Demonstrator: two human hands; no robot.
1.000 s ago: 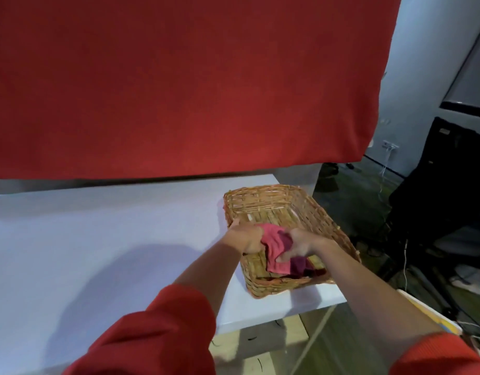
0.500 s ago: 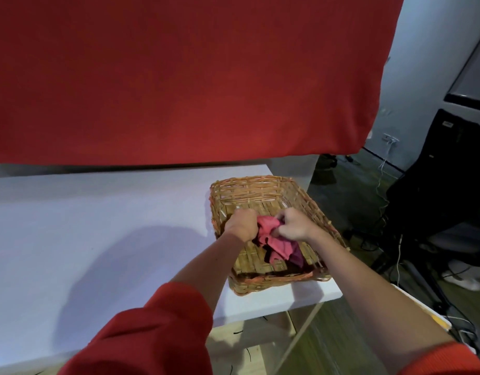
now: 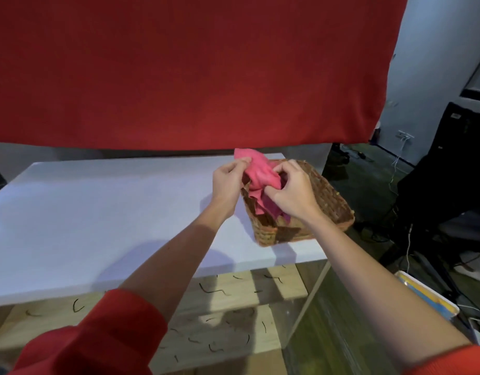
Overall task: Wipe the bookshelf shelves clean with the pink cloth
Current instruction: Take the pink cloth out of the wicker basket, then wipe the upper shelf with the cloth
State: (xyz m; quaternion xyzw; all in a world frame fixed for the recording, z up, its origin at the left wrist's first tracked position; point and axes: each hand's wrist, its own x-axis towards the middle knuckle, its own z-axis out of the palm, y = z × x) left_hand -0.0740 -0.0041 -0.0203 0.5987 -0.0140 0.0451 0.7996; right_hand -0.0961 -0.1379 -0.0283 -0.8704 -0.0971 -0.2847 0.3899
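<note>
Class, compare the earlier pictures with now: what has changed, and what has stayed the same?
The left hand and right hand have raised the pink cloth up out of the wicker basket; its lower end still hangs into it. Unchanged: both hands grip the cloth, and the basket sits at the right end of the white top.

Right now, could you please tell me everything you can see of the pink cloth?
The pink cloth is a soft, matte fabric, crumpled into loose folds. It is held up, partly out of the wicker basket that sits at the right end of the white surface. The left hand pinches its upper corner; the right hand grips its bunched middle. Its lower folds hang into the basket, darker in shadow.
</note>
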